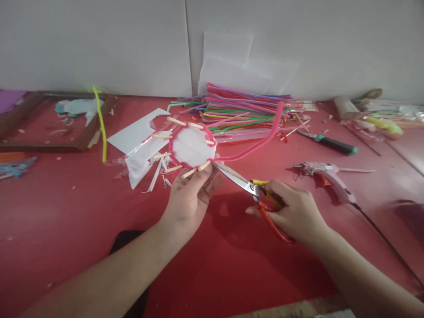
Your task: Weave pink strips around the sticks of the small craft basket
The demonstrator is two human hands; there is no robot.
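My left hand grips the lower edge of a round white paper disc with several short wooden sticks standing around its rim. A pink pipe cleaner is woven among the sticks, and its long loose tail curves out to the right and up. Scissors with red and yellow handles are in my right hand, fingers wrapped through the loops. Their blade tips are at the disc's lower right edge, by the base of the tail. Whether the blades touch the pipe cleaner is too small to tell.
Behind the disc lies a heap of coloured pipe cleaners. A utility knife and a pink glue gun with its cord lie at right. White paper and scraps are at left, near a brown frame. A dark flat object is under my left forearm.
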